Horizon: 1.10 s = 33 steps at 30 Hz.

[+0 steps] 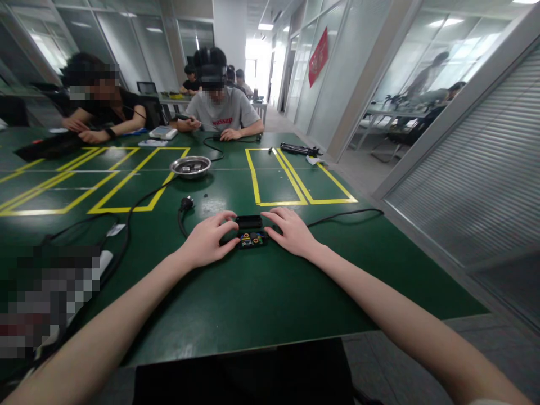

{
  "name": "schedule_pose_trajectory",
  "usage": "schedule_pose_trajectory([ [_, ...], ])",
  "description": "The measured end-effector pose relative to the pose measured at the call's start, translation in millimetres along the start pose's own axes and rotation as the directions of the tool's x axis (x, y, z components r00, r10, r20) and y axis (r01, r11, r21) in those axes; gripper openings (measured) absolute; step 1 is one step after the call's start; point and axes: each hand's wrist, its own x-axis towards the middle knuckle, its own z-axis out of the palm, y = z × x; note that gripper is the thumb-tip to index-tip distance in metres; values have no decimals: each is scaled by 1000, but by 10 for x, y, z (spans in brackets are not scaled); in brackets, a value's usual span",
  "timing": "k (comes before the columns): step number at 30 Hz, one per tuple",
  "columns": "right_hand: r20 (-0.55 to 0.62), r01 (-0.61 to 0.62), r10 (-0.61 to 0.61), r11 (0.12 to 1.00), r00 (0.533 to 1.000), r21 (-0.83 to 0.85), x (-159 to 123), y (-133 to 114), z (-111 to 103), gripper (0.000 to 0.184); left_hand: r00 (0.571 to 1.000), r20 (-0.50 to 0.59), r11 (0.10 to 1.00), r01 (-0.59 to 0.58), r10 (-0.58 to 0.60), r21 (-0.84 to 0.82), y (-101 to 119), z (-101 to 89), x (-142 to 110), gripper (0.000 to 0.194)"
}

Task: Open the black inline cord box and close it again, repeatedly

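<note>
An opened power adapter lies in two pieces on the green table before me. Its black cover (248, 221) is the farther piece, hollow side up. Nearer to me sits the circuit board (252, 240) in the other half of the casing, with two copper-coloured coils showing. My left hand (210, 239) rests at the left ends of both pieces, fingers apart, thumb by the board and fingertips by the cover. On the right side, my right hand (292, 232) mirrors it, fingers spread and curved, thumb near the board. Whether the fingertips press on the casing is hard to see.
A mains plug (187, 203) on a black cord lies left of my left hand. Beyond it stands a metal bowl (190, 167) holding small parts. A black cable (346, 214) runs off to the right. Yellow tape (282, 203) marks the table. Two people sit across.
</note>
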Motion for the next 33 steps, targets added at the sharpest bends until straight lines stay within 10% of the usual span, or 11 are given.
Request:
schedule_pose_trajectory([
  [5,100,50,-63,990,993,131,-32,20,27,41,990,138,999,9,-15,45,-64,46,-13,66],
  [15,160,11,-58,958,985,285,-48,5,4,28,998,58,974,48,-36,-221,-64,92,-40,35],
  [28,57,-65,34,679,998,731,-42,-133,-82,15,999,-47,940,-8,-9,-341,85,40,-18,37],
  [33,43,-34,4,694,999,719,-32,-152,-112,17,1000,-18,954,9,-15,-301,98,63,-20,44],
])
